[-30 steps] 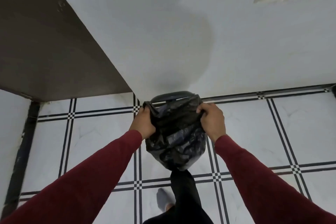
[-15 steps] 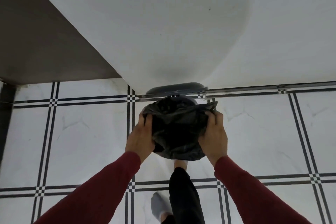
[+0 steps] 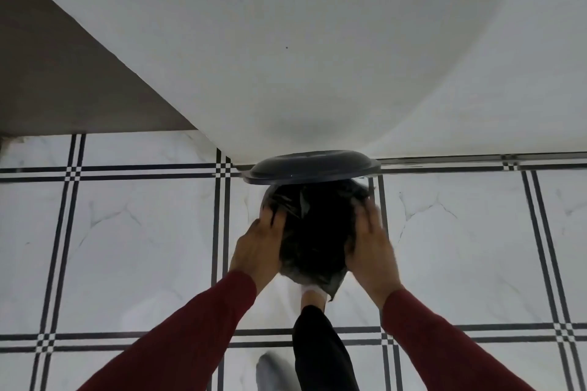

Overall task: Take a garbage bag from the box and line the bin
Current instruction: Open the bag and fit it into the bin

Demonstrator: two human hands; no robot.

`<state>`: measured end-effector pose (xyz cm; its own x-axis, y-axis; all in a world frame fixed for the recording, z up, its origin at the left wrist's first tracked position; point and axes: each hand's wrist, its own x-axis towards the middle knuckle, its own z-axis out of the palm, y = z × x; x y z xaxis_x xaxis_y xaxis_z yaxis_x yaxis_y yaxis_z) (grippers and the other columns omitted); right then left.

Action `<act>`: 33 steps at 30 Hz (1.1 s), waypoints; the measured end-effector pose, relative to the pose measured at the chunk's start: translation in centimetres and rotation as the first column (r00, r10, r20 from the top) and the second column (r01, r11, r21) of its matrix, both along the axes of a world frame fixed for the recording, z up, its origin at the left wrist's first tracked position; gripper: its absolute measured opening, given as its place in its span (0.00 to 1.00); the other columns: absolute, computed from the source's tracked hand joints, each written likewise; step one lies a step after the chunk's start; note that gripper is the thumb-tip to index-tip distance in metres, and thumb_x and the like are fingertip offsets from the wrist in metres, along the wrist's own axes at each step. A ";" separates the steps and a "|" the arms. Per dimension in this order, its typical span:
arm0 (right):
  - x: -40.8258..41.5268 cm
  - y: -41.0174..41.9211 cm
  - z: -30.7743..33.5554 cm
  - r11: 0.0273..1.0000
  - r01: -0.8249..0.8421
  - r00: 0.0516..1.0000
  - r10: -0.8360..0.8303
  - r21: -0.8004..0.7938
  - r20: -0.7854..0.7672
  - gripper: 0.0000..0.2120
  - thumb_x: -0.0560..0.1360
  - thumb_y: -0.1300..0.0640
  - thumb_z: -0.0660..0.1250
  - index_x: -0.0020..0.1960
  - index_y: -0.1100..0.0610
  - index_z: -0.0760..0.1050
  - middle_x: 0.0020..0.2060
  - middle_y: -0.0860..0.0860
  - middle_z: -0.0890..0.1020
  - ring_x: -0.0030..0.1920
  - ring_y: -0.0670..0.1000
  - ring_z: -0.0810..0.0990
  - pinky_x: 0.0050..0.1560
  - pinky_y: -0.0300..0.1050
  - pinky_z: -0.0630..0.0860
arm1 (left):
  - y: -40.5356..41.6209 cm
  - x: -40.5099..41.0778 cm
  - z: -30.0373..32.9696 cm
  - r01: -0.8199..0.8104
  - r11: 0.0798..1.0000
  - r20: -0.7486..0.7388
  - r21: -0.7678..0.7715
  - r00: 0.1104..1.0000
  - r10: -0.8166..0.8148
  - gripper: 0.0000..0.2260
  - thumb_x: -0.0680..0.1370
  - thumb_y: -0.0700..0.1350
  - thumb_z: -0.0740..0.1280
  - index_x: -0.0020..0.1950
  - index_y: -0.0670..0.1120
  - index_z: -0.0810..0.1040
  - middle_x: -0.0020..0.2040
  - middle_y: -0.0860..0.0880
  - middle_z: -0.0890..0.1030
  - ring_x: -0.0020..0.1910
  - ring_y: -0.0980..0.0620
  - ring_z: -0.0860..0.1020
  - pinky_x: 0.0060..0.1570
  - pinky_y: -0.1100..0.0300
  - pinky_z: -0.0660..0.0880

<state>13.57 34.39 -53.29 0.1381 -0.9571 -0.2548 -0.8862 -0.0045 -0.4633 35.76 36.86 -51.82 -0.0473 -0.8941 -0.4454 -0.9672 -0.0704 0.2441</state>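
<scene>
**Both hands on the bag at the bin**

I see the black garbage bag (image 3: 313,228) between my two hands, its dark opening over the bin, whose raised lid (image 3: 313,167) stands just beyond it against the white wall (image 3: 317,57). My left hand (image 3: 257,247) presses on the bag's left side with fingers spread and flat on the plastic; my right hand (image 3: 371,247) does the same on the right side, blurred. Whether either hand pinches the film I cannot tell. A corner of the bag hangs at the near edge, above my foot (image 3: 313,297). I can read no writing or label on bag or lid.
</scene>
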 end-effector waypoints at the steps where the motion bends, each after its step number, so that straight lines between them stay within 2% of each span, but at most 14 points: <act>1: 0.0 0.4 -0.9 0.970 -0.060 0.991 0.086 0.237 -0.101 0.31 0.73 0.66 0.68 0.75 0.56 0.67 0.73 0.54 0.67 0.54 0.55 0.81 0.50 0.49 0.83 | 0.0 0.2 -0.9 0.029 0.997 0.037 0.076 0.999 -0.032 0.44 0.71 0.44 0.76 0.80 0.49 0.54 0.79 0.44 0.58 0.52 0.45 0.82 0.48 0.52 0.82; 4: 0.2 0.3 -2.6 0.728 0.000 0.981 0.133 0.685 -0.142 0.21 0.69 0.66 0.69 0.62 0.60 0.78 0.58 0.55 0.79 0.55 0.59 0.82 0.55 0.51 0.82 | -0.9 1.4 -3.0 0.004 0.939 0.059 0.343 0.998 -0.026 0.49 0.70 0.46 0.78 0.83 0.48 0.52 0.79 0.46 0.57 0.57 0.41 0.82 0.53 0.47 0.81; 6: 0.1 -1.1 -3.1 0.675 0.031 0.997 0.031 0.737 -0.071 0.24 0.65 0.66 0.71 0.61 0.59 0.80 0.51 0.54 0.81 0.54 0.57 0.81 0.54 0.46 0.82 | -1.7 2.3 -4.2 -0.024 0.932 0.051 0.361 0.999 0.006 0.45 0.69 0.42 0.77 0.81 0.47 0.57 0.78 0.47 0.60 0.57 0.41 0.81 0.54 0.47 0.81; 8: -0.2 -2.8 -3.8 0.638 0.007 1.000 -0.019 0.770 0.006 0.34 0.63 0.64 0.73 0.70 0.54 0.76 0.57 0.55 0.80 0.56 0.55 0.81 0.54 0.41 0.80 | -2.3 2.9 -5.2 -0.016 0.953 0.060 0.303 0.998 -0.002 0.41 0.70 0.39 0.73 0.80 0.48 0.59 0.78 0.48 0.58 0.56 0.41 0.82 0.53 0.47 0.81; 11: -0.7 -5.2 -4.5 0.765 0.013 0.982 -0.133 0.644 0.137 0.37 0.66 0.64 0.74 0.73 0.50 0.74 0.63 0.56 0.80 0.61 0.56 0.80 0.58 0.40 0.76 | -3.1 3.7 -5.6 -0.013 0.976 0.083 0.218 0.997 -0.005 0.39 0.71 0.36 0.70 0.80 0.47 0.58 0.80 0.47 0.54 0.54 0.39 0.82 0.50 0.48 0.80; 13: -1.4 -6.3 -5.2 0.946 0.099 0.978 -0.151 0.309 0.147 0.36 0.68 0.64 0.72 0.75 0.52 0.71 0.66 0.56 0.77 0.61 0.59 0.80 0.58 0.42 0.74 | -3.9 4.4 -5.6 -0.028 0.989 0.080 0.148 0.997 0.017 0.36 0.73 0.38 0.69 0.78 0.49 0.60 0.80 0.46 0.53 0.53 0.38 0.82 0.50 0.46 0.81; 15: -2.5 -6.4 -6.3 0.989 0.118 0.990 -0.124 0.093 0.064 0.38 0.70 0.64 0.69 0.79 0.55 0.64 0.70 0.57 0.71 0.60 0.62 0.80 0.57 0.50 0.77 | -4.3 4.9 -6.1 -0.033 0.993 0.095 0.110 0.995 0.023 0.35 0.74 0.42 0.70 0.78 0.50 0.59 0.78 0.43 0.55 0.52 0.36 0.82 0.50 0.44 0.81; 19: -5.0 -6.2 -8.5 0.941 -0.053 0.945 0.155 0.334 -0.287 0.43 0.70 0.62 0.68 0.82 0.56 0.55 0.74 0.56 0.63 0.58 0.66 0.81 0.57 0.58 0.80 | -4.9 5.4 -7.2 -0.060 0.983 0.094 0.172 0.995 0.044 0.37 0.75 0.47 0.71 0.80 0.53 0.57 0.71 0.40 0.60 0.54 0.35 0.81 0.55 0.47 0.79; 23: -5.8 -8.1 -8.6 0.938 -0.023 0.986 0.079 0.345 -0.150 0.34 0.68 0.58 0.66 0.74 0.53 0.67 0.62 0.58 0.76 0.59 0.65 0.80 0.59 0.53 0.78 | -6.6 5.5 -8.9 -0.108 0.934 0.009 0.341 0.994 0.111 0.45 0.70 0.37 0.70 0.82 0.57 0.54 0.72 0.36 0.62 0.59 0.34 0.79 0.49 0.57 0.76; 25: -5.8 -9.5 -8.5 0.945 0.013 1.000 -0.005 0.327 -0.026 0.31 0.72 0.57 0.67 0.75 0.49 0.70 0.63 0.58 0.82 0.64 0.62 0.79 0.64 0.49 0.75 | -8.0 5.6 -9.4 -0.114 0.926 -0.109 0.361 0.980 0.164 0.43 0.68 0.37 0.67 0.81 0.55 0.57 0.68 0.36 0.71 0.55 0.38 0.81 0.43 0.59 0.76; 27: -5.4 -11.1 -8.2 0.927 0.092 0.980 -0.149 0.363 0.132 0.30 0.74 0.62 0.67 0.75 0.48 0.72 0.63 0.55 0.83 0.65 0.58 0.80 0.66 0.47 0.75 | -9.3 5.6 -10.0 -0.198 0.896 -0.286 0.398 0.901 0.327 0.40 0.63 0.37 0.63 0.76 0.54 0.67 0.48 0.40 0.80 0.38 0.43 0.81 0.30 0.60 0.74; 29: -5.1 -12.6 -8.7 0.856 0.197 0.901 -0.350 0.479 0.255 0.28 0.71 0.68 0.63 0.69 0.50 0.78 0.54 0.54 0.85 0.52 0.56 0.85 0.50 0.41 0.83 | -10.3 5.8 -11.1 -0.416 0.773 -0.355 0.479 0.714 0.604 0.30 0.58 0.38 0.59 0.60 0.48 0.75 0.30 0.45 0.71 0.23 0.49 0.68 0.23 0.64 0.62; 31: -4.7 -13.1 -8.8 0.795 0.206 0.898 -0.385 0.571 0.212 0.21 0.64 0.66 0.59 0.54 0.64 0.81 0.39 0.57 0.79 0.31 0.54 0.76 0.23 0.34 0.72 | -10.7 6.0 -11.3 -0.521 0.630 -0.348 0.575 0.541 0.765 0.18 0.55 0.40 0.59 0.45 0.47 0.71 0.28 0.48 0.61 0.20 0.53 0.58 0.27 0.67 0.54; 33: -4.8 -12.5 -9.1 0.704 0.202 0.904 -0.402 0.681 0.148 0.09 0.55 0.61 0.56 0.32 0.65 0.70 0.30 0.56 0.68 0.24 0.52 0.62 0.19 0.35 0.56 | -10.5 6.0 -11.5 -0.546 0.508 -0.333 0.666 0.392 0.858 0.06 0.61 0.46 0.62 0.35 0.50 0.65 0.28 0.50 0.61 0.22 0.53 0.56 0.30 0.66 0.51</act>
<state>8.73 21.92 -62.37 0.0281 -0.5797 -0.8143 -0.6270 0.6243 -0.4660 41.77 26.35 -63.29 0.1400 -0.4600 -0.8768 -0.1597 -0.8844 0.4384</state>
